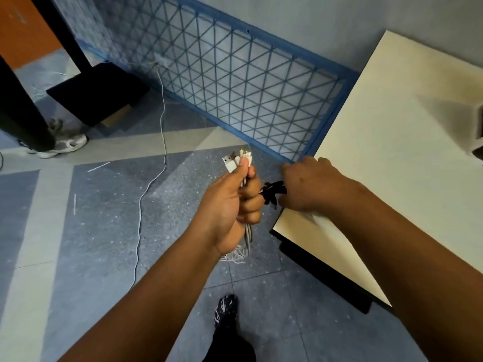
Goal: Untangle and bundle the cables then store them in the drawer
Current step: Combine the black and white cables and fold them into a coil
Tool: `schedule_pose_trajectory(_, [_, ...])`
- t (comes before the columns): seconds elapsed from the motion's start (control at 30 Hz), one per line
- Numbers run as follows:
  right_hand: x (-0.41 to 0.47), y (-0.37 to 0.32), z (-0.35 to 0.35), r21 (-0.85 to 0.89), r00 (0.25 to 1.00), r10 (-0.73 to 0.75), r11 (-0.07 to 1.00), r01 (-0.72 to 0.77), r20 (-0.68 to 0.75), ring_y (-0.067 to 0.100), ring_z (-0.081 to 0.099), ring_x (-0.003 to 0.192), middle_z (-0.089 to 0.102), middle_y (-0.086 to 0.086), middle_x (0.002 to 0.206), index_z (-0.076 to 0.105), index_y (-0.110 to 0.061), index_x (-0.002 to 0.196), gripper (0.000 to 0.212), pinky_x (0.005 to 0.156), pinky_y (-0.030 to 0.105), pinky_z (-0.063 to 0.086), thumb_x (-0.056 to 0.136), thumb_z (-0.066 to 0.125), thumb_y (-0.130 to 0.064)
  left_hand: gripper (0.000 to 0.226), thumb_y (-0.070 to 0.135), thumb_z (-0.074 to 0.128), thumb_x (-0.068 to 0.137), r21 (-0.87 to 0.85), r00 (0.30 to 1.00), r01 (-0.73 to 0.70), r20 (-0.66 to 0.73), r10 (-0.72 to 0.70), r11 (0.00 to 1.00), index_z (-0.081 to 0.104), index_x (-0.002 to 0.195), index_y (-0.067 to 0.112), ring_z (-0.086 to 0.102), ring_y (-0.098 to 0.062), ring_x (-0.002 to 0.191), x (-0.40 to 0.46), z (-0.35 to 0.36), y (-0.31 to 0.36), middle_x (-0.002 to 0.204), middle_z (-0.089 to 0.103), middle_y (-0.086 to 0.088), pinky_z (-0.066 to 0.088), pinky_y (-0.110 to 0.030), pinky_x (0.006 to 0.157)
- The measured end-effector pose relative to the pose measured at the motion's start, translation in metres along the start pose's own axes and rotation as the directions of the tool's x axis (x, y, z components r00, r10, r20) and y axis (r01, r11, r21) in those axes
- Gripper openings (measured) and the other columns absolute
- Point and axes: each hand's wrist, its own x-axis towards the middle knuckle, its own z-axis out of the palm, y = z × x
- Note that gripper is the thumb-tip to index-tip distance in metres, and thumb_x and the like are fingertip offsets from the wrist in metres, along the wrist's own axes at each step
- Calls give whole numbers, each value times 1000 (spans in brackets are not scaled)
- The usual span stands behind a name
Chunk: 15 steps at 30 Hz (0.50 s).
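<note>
My left hand [230,205] is closed around a bunch of white cables [236,160]. Their USB plugs stick up above my thumb, and the folded loops hang out below my palm. To the right, my right hand [311,184] pinches a small black tie or strap [273,192] just off the near corner of the cream table [392,165]. The black piece sits between my two hands, close to the knuckles of the left one. No drawer is in view.
A blue wire-mesh panel [248,82] leans on the wall ahead. A long white cable [156,158] trails across the grey floor. At left are a black stand base [96,92] and another person's shoe [62,145]. My own foot [226,309] is below.
</note>
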Motion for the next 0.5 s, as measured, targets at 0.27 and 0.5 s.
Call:
schedule_pose_trajectory(0.27, [43,-22,-10,-379,920,212,922,-77,331,35,32,141,37,3,153,34,-21,147,64,112,63,19,94,48,-54,28,40,39,99,0,1000,12,-7,-12,1000,46,78,22,16,-3,42,13,-11,11,59,18,8,15,-16,37])
schedule_pose_trajectory(0.5, [43,-18,-7,-183,959,82,983,-32,273,28,48,127,60,1,119,53,-18,120,23,113,69,8,97,50,-19,28,40,41,98,-14,999,29,-12,-30,999,46,78,22,16,-3,41,16,-14,14,60,17,7,15,-15,37])
